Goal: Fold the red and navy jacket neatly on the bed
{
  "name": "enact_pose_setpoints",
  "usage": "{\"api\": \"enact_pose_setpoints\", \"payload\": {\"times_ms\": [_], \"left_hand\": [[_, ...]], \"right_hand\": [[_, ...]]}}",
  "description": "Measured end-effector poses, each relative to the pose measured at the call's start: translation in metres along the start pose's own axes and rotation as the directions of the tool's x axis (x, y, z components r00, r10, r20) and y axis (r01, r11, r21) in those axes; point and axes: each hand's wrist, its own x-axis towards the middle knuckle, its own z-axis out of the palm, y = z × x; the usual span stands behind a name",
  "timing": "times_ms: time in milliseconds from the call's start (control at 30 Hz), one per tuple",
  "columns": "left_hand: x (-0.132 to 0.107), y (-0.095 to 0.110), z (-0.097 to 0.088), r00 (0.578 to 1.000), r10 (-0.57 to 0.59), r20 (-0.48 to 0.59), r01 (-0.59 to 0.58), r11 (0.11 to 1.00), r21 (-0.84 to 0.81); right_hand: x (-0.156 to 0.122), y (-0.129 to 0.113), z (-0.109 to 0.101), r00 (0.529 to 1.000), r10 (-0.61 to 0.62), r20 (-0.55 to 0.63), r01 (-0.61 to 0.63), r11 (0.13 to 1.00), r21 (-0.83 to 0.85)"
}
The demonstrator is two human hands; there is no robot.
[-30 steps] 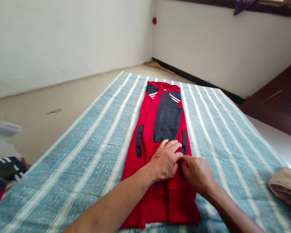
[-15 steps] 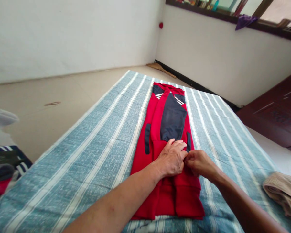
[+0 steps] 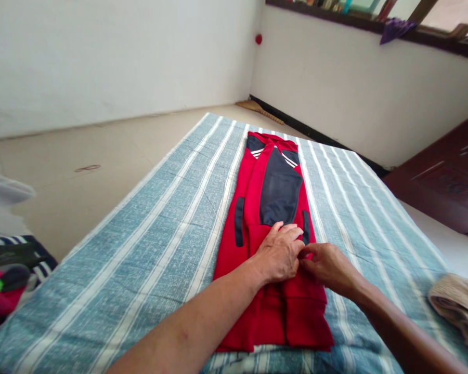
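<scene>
As the head view shows it, a folded red track jacket (image 3: 253,208) lies lengthwise on a blue-and-white striped bedsheet (image 3: 140,270), long axis running straight away from the person, navy-panelled end far, hem end near. Left hand (image 3: 278,253) sits palm down on the jacket's middle, fingers extended, not clenched. Right hand (image 3: 327,267) is just beside it, toward the jacket's right edge, fingertips (image 3: 306,253) curled onto the red fabric next to the left fingers; pinch or mere touch, cannot tell. Left hand is more central, right nearer the edge. Rolled beige cloth (image 3: 458,311) sits off right, well apart; mixed clothing (image 3: 2,296) lies far left.
</scene>
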Motion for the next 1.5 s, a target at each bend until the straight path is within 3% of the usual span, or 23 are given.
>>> {"api": "enact_pose_setpoints", "payload": {"times_ms": [300,500,867,1267,1500], "left_hand": [[0.0,-0.001,0.001,1.0,0.006,0.0,-0.006,1.0,-0.006],[0.0,-0.001,0.002,1.0,0.004,-0.006,-0.003,1.0,0.002],[0.001,-0.001,-0.002,1.0,0.007,0.016,-0.007,1.0,-0.008],[0.0,-0.002,0.0,1.0,0.0,0.003,0.0,1.0,-0.019],[0.001,-0.002,0.0,1.0,0.002,0.001,-0.002,0.999,-0.034]], "right_hand": [[0.015,0.012,-0.004,0.961,0.083,0.263,-0.145,0.963,0.229],[0.019,0.017,-0.004,0.953,0.024,0.301,-0.112,0.954,0.279],[0.014,0.008,-0.016,0.948,-0.011,0.317,-0.035,0.99,0.138],[0.03,0.018,-0.021,0.87,-0.077,0.486,-0.101,0.938,0.33],[0.028,0.018,-0.019,0.872,-0.082,0.483,-0.1,0.935,0.34]]}}
